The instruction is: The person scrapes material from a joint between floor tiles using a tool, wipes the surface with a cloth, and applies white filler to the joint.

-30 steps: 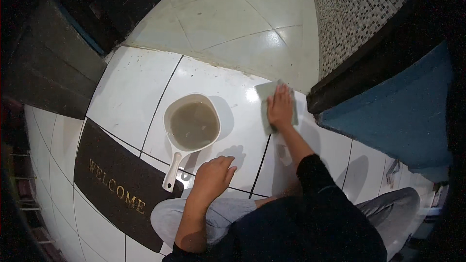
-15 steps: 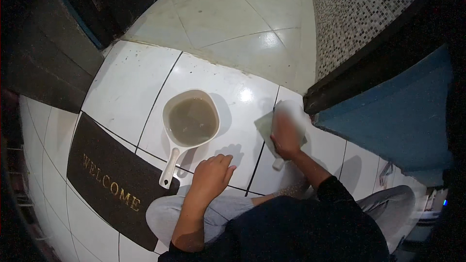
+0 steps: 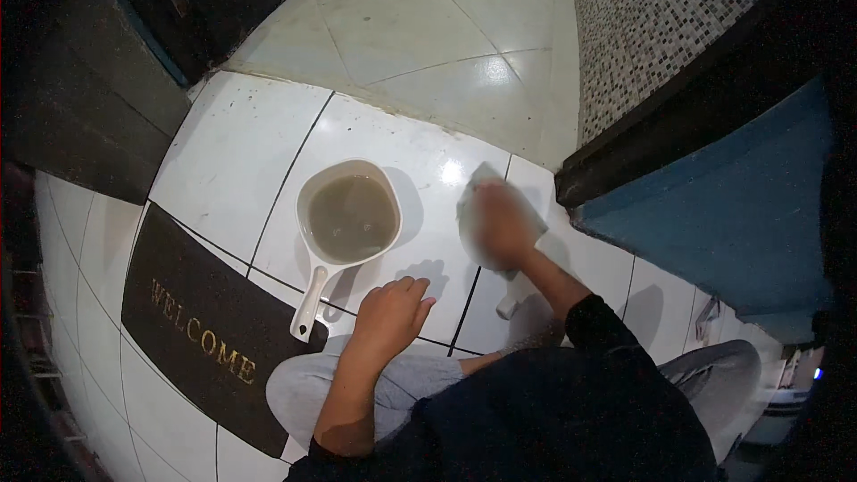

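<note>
On the white floor tile, my right hand (image 3: 505, 230) presses down on a pale grey-green cloth (image 3: 533, 214). Motion blur smears its fingers, and the hand covers much of the cloth. A whitish end of the cloth sticks out below the wrist. My left hand (image 3: 390, 314) holds nothing; its fingers are loosely bent with the thumb apart, above the floor by my knee. Beyond it stands a white water dipper (image 3: 303, 205), filled with murky greyish water. The dipper's handle (image 3: 310, 305) points toward me, left of my left hand, its end over the doormat's edge.
A dark doormat (image 3: 192, 303) with gold lettering lies at the left. Ahead, the white tiles meet a duller, dirt-marked tiled floor (image 3: 420, 27). A blue wall panel (image 3: 705, 214) stands close on the right, below a mosaic-patterned wall (image 3: 656, 27). Dark door panels rise at the left.
My right hand has slid to the left with the cloth, toward the dipper. My left hand and the dipper stay nearly where they were.
</note>
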Demonstrator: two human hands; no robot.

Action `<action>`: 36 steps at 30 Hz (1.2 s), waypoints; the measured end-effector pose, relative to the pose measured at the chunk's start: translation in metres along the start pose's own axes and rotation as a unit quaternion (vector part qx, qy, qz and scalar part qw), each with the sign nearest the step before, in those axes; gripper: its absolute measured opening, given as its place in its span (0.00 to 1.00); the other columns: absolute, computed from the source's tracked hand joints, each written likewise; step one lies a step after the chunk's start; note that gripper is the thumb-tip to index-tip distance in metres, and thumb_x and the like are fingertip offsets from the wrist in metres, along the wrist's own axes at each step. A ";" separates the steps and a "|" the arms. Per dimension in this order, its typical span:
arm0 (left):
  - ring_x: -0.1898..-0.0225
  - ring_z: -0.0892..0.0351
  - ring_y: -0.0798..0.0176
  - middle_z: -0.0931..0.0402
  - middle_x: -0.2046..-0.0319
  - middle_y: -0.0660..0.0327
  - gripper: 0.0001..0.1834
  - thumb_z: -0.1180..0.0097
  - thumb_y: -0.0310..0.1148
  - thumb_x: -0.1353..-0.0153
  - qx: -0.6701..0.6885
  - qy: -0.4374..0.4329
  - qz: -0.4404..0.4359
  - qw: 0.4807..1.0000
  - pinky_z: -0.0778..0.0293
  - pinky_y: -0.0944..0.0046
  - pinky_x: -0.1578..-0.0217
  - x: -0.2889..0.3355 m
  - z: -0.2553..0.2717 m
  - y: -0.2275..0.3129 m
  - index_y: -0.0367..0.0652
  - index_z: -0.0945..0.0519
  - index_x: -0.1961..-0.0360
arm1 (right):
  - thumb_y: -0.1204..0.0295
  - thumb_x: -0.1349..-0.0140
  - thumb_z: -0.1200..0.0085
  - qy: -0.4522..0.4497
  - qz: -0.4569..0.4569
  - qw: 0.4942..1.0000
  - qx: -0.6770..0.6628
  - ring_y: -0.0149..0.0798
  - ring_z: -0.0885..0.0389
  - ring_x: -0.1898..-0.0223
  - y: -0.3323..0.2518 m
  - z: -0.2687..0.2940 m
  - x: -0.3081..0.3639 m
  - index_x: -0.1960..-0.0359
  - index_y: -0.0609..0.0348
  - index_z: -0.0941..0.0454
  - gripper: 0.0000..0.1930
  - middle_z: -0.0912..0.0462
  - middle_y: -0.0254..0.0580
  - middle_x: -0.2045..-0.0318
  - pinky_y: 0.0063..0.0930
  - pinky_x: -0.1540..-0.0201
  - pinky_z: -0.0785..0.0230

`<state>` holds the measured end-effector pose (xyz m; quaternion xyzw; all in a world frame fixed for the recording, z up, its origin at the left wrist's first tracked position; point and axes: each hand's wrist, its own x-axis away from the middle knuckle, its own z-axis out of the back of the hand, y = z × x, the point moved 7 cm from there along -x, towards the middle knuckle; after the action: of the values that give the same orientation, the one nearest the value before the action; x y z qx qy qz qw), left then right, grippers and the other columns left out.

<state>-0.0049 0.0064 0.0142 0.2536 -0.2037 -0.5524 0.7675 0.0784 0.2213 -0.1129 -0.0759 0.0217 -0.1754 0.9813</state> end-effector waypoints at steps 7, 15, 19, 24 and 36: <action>0.66 0.24 0.49 0.25 0.70 0.53 0.11 0.48 0.36 0.42 0.026 -0.002 0.027 0.999 0.29 0.53 0.67 0.004 0.002 -0.010 0.40 0.25 0.63 | 0.48 0.36 0.65 -0.139 0.254 0.956 -0.045 0.44 0.59 0.30 -0.036 0.006 0.055 0.33 0.53 0.50 0.33 0.53 0.41 0.31 0.45 0.32 0.67; 0.65 0.24 0.48 0.24 0.66 0.52 0.14 0.48 0.36 0.41 0.003 -0.031 0.047 0.998 0.29 0.53 0.64 0.004 0.007 -0.009 0.39 0.25 0.57 | 0.48 0.36 0.66 -0.161 0.263 0.950 0.038 0.48 0.54 0.31 0.029 0.022 0.081 0.36 0.55 0.43 0.32 0.48 0.44 0.33 0.48 0.33 0.64; 0.65 0.24 0.48 0.24 0.66 0.52 0.14 0.48 0.36 0.42 0.005 -0.029 0.042 0.999 0.29 0.53 0.63 0.004 0.006 -0.007 0.39 0.25 0.57 | 0.50 0.37 0.64 -0.146 0.291 0.945 0.022 0.48 0.58 0.31 0.003 0.019 0.074 0.35 0.48 0.44 0.30 0.52 0.41 0.32 0.51 0.32 0.67; 0.65 0.24 0.48 0.24 0.67 0.52 0.14 0.48 0.36 0.42 -0.005 -0.038 0.033 0.999 0.29 0.52 0.63 0.001 0.000 0.000 0.39 0.25 0.58 | 0.51 0.40 0.60 -0.122 0.290 0.949 0.012 0.48 0.61 0.30 -0.038 0.016 0.039 0.35 0.42 0.44 0.31 0.54 0.38 0.31 0.53 0.33 0.68; 0.64 0.24 0.46 0.24 0.66 0.52 0.12 0.48 0.35 0.43 0.006 -0.015 0.039 0.999 0.29 0.50 0.64 0.001 0.000 -0.012 0.41 0.25 0.61 | 0.49 0.39 0.60 -0.087 0.321 0.937 -0.104 0.50 0.60 0.30 -0.175 -0.008 0.057 0.38 0.43 0.39 0.28 0.46 0.42 0.34 0.55 0.33 0.68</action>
<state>-0.0132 0.0029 0.0067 0.2422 -0.2281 -0.5241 0.7840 0.0714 0.0380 -0.0941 -0.1818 -0.0226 0.1592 0.9701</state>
